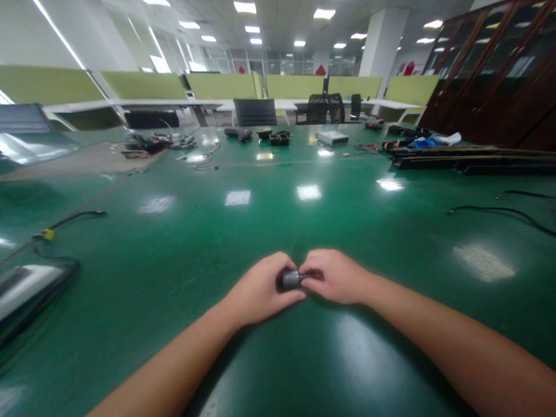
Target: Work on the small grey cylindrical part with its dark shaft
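Near the front middle of the green table [243,243], a small dark grey cylindrical part [291,279] lies level between my two hands. A thin stem runs out of its right end. My left hand [264,289] is curled around the cylinder, with the thumb below and the fingers above and behind. From the right, my right hand [334,275] pinches the thin stem between thumb and fingers. The fingers of both hands almost meet. Part of the cylinder is hidden in my left hand, and the exact kind of part cannot be made out.
Cables and parts [160,142] lie at the far left, a grey box [333,138] at the back. Long black strips [473,159] are stacked at the far right. Black cables [516,209] cross the right edge. A white-and-black device [30,289] sits at the left.
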### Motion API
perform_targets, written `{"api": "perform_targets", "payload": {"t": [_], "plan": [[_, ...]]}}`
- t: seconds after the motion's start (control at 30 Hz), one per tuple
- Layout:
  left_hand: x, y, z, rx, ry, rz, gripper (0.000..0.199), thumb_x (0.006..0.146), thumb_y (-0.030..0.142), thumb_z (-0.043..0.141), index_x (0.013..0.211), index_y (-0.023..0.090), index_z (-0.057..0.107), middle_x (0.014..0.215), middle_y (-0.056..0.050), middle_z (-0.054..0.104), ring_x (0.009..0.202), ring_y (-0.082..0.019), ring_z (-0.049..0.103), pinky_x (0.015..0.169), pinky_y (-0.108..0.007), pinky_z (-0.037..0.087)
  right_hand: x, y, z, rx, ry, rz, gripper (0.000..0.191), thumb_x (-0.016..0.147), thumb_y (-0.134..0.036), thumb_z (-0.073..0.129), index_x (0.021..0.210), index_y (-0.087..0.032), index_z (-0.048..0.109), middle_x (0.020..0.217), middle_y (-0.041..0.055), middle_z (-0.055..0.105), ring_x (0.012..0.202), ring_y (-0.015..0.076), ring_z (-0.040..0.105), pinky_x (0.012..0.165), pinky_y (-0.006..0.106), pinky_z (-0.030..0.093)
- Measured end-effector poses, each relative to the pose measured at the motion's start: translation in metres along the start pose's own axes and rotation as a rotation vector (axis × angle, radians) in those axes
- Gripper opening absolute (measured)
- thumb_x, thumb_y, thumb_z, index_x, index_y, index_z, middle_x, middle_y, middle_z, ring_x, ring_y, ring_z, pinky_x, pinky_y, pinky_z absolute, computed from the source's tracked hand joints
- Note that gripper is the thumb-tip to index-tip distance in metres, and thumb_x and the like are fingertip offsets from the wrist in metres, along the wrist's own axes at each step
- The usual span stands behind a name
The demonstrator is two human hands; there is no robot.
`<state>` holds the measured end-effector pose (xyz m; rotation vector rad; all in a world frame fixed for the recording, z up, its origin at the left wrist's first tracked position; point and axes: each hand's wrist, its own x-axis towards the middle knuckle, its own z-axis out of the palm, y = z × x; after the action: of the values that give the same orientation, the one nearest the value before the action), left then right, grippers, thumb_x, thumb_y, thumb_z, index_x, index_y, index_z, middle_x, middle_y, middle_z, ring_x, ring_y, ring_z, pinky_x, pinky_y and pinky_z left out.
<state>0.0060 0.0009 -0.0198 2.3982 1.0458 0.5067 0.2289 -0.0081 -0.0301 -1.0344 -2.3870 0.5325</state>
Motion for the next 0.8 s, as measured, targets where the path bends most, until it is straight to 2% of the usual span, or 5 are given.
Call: {"api": "perform_targets", "payload": {"t": [0.2, 0.53, 0.8], "plan": [[0.001, 0.001, -0.002, -0.002, -0.002, 0.046, 0.019, 0.086, 0.035, 0.071, 0.094, 0.019, 0.063, 0.088, -0.002, 0.061, 0.081, -0.018, 0.059, 0.071, -0.029, 0.043, -0.002, 0.001, -0.001, -0.001, 0.003, -0.033, 0.009, 0.084, -0.021, 0.067, 0.091, -0.017, 0.072, 0.085, 0.0033, 0.068, 0.079, 0.0153, 0.06, 0.073, 0.026, 0.044], [0.002, -0.002, -0.001, -0.008, -0.015, 0.042, 0.023, 0.086, 0.037, 0.073, 0.094, 0.019, 0.062, 0.089, -0.001, 0.06, 0.078, -0.017, 0.056, 0.069, -0.028, 0.043, -0.019, 0.023, -0.04, -0.011, -0.099, 0.123, 0.008, 0.076, -0.017, 0.069, 0.084, -0.017, 0.073, 0.074, 0.0004, 0.066, 0.067, 0.0122, 0.058, 0.062, 0.023, 0.042], [0.0, 0.001, -0.002, 0.009, -0.009, 0.031, 0.023, 0.085, 0.037, 0.074, 0.093, 0.019, 0.062, 0.088, -0.002, 0.061, 0.079, -0.018, 0.057, 0.07, -0.028, 0.043, -0.019, 0.019, -0.038, 0.047, -0.119, 0.123, 0.008, 0.076, -0.018, 0.071, 0.084, -0.017, 0.074, 0.076, 0.0007, 0.067, 0.068, 0.0119, 0.059, 0.063, 0.023, 0.044]]}}
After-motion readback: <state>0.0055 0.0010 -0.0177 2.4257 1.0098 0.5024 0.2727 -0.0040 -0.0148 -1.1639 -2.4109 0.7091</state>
